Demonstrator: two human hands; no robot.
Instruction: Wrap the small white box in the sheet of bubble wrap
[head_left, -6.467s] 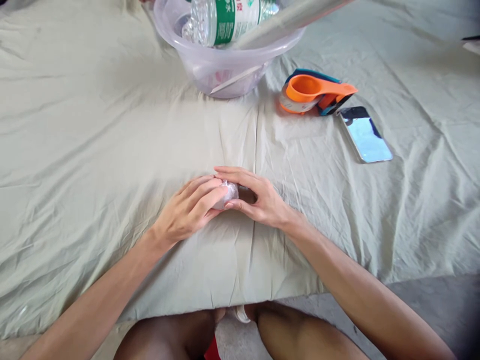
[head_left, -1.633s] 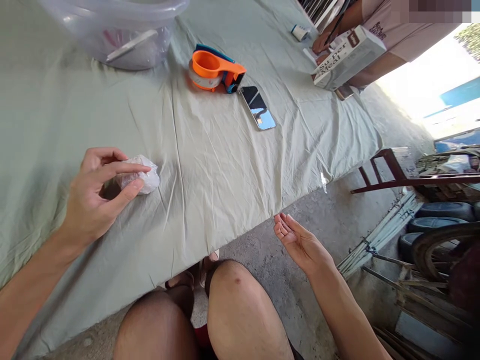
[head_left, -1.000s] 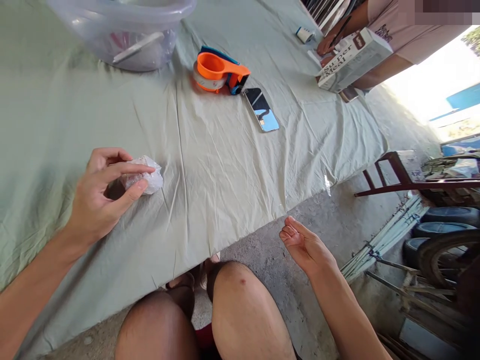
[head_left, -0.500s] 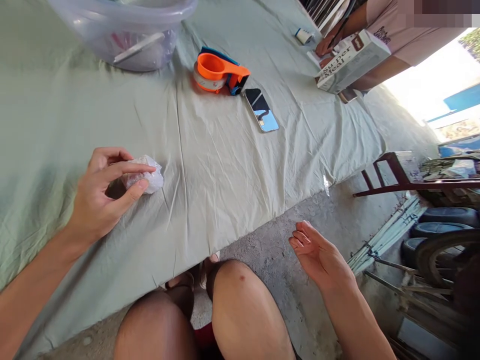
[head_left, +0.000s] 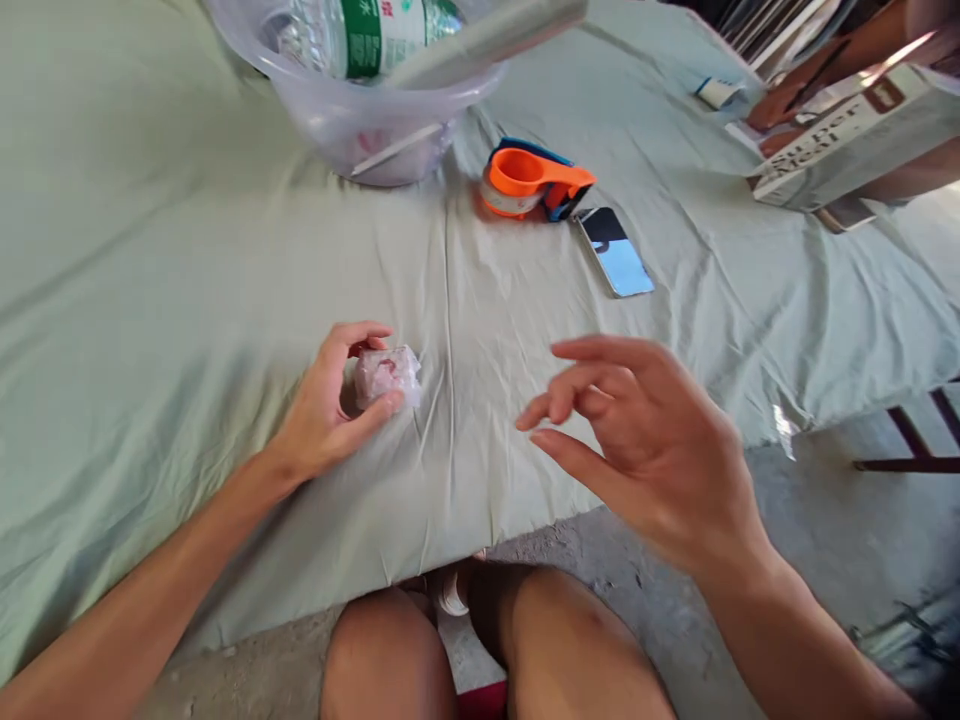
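A small bundle in crinkled, translucent white wrapping (head_left: pixel 391 371) rests on the green tablecloth (head_left: pixel 247 260), with something reddish showing through its top. My left hand (head_left: pixel 324 408) holds it from the left, thumb on the near side and fingers curled round the far side. What lies inside the wrapping is hidden. My right hand (head_left: pixel 646 450) hovers over the table's near edge, right of the bundle and apart from it. Its thumb and fingers are spread and hold nothing.
Beyond the bundle stand an orange tape dispenser (head_left: pixel 529 180) and a phone (head_left: pixel 616 252). A clear plastic basin (head_left: pixel 375 125) at the back holds a bottle with a green label (head_left: pixel 364 38). At the far right, a co-worker's hand (head_left: pixel 772 110) is beside a "Super Meal" box (head_left: pixel 840 140).
My right hand has risen from beside the table to above its near edge, fingers spreading. My left hand's fingers now curl round the far side of the bundle. The view has shifted left.
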